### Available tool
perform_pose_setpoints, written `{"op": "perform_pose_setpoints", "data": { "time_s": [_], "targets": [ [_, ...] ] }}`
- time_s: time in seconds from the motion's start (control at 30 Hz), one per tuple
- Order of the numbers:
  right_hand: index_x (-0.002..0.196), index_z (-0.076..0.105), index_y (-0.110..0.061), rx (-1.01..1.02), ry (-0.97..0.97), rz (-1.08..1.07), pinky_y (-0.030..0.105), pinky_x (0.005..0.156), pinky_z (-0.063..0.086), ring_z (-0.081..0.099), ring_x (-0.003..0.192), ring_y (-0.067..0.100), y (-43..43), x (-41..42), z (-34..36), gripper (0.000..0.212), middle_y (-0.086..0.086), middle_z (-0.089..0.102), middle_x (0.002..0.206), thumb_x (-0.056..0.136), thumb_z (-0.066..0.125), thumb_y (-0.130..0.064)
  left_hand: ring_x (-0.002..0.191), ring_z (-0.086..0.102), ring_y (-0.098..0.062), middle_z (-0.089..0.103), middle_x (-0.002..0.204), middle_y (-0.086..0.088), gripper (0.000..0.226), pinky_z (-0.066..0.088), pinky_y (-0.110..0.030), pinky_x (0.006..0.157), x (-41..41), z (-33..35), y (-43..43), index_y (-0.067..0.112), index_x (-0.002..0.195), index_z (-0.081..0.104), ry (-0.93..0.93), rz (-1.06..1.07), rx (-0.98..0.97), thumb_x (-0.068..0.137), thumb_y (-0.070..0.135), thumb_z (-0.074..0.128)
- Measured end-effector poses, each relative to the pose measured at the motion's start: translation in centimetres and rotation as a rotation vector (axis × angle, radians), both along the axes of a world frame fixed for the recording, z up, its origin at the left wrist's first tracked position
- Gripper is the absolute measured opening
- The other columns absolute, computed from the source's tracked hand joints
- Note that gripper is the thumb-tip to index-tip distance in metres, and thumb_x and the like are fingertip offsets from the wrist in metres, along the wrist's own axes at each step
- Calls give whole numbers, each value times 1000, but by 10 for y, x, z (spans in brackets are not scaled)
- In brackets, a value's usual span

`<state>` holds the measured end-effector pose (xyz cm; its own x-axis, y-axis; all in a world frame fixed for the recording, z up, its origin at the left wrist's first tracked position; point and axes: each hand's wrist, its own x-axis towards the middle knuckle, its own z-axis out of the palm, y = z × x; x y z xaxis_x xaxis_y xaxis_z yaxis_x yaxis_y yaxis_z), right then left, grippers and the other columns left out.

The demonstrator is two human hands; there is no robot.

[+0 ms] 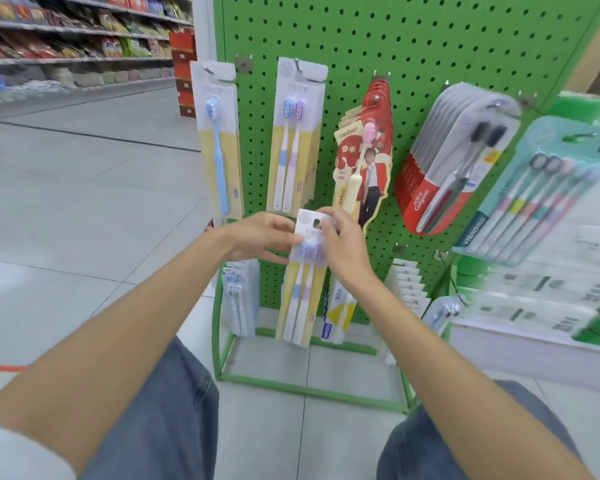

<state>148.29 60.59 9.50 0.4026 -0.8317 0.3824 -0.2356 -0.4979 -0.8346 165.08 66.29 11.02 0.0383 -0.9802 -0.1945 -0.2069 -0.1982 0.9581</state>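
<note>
Yellow toothbrush pack (pixel 300 299), upper edges covered by left hand (pixel 260 237) and right hand (pixel 343 244).

Toothbrush pack (pixel 300 292): glossy clear plastic over matt card; pegboard (pixel 413 46): green painted metal.

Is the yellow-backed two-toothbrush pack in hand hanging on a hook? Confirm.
No, left hand and right hand hold the yellow-backed two-toothbrush pack, its hole empty.

A shop: a green pegboard rack (pixel 413 46) hung with packaged toothbrushes (pixel 297 133) fills the middle of the frame, with stocked grocery shelves (pixel 73 29) along an aisle at upper left.
</note>
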Motion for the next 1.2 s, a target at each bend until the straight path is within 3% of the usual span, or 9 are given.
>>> {"op": "perform_pose_setpoints", "data": {
  "time_s": [0.1,0.17,0.23,0.33,0.5,0.63,0.87,1.07,1.2],
  "targets": [
    [124,58,-18,7,49,27,42,108,40,55,120,15,-6,2,-13,30,-4,63,111,99,40,-19,114,64,-32,66,119,-20,38,57,-33,85,0,-34,-1,-5,116,64,77,59,-31,89,22,70],
    [132,50,-20,56,65,45,24,96,46,59,96,-6,-7,-1,-19,32,-13,53,100,101,44,-23,107,66,-29,69,109,-16,31,58,-34,85,0,-47,-2,-3,109,68,114,89,-55,89,20,70],
    [122,55,-10,151,72,50,24,83,50,63,85,4,-9,-3,-29,29,-3,61,97,101,48,-29,101,69,-22,73,103,-6,19,58,-35,86,-2,-50,-3,5,103,72,97,114,-76,90,18,68],
    [106,60,7,382,87,112,47,94,51,65,97,39,-12,-5,-43,76,24,68,106,89,51,-66,96,72,-16,75,102,-2,15,59,-31,82,-5,-49,-1,9,105,72,100,142,-104,93,16,65],
    [109,71,-11,581,108,251,41,95,54,70,103,28,-5,-21,-56,57,10,74,106,98,40,-58,97,72,-19,75,106,-5,20,60,-30,78,-10,-52,4,7,112,70,228,230,-105,94,14,63],
    [137,56,-21,706,331,317,49,106,45,57,125,27,7,-30,-82,99,4,60,137,70,42,-92,86,74,-16,76,96,-3,14,61,-28,70,-10,-51,5,10,107,69,390,387,-108,94,11,62],
    [116,64,-3,699,387,495,42,95,54,67,96,22,26,-49,-105,31,15,70,113,88,72,-13,71,74,-11,76,78,2,6,60,-23,62,-5,-52,8,14,94,68,441,546,-123,95,12,62],
    [96,64,-5,643,397,578,25,72,57,67,75,16,31,-56,-109,20,8,70,86,81,76,1,72,74,-10,75,94,-4,7,60,-24,64,-12,-54,10,12,98,69,336,578,-151,95,11,62],
    [87,61,-12,556,391,490,28,68,59,66,65,12,36,-55,-111,21,2,67,77,81,73,3,71,72,-5,71,96,4,23,59,-22,64,-22,-57,12,19,114,67,-112,551,-357,101,10,51]
  ]
}}
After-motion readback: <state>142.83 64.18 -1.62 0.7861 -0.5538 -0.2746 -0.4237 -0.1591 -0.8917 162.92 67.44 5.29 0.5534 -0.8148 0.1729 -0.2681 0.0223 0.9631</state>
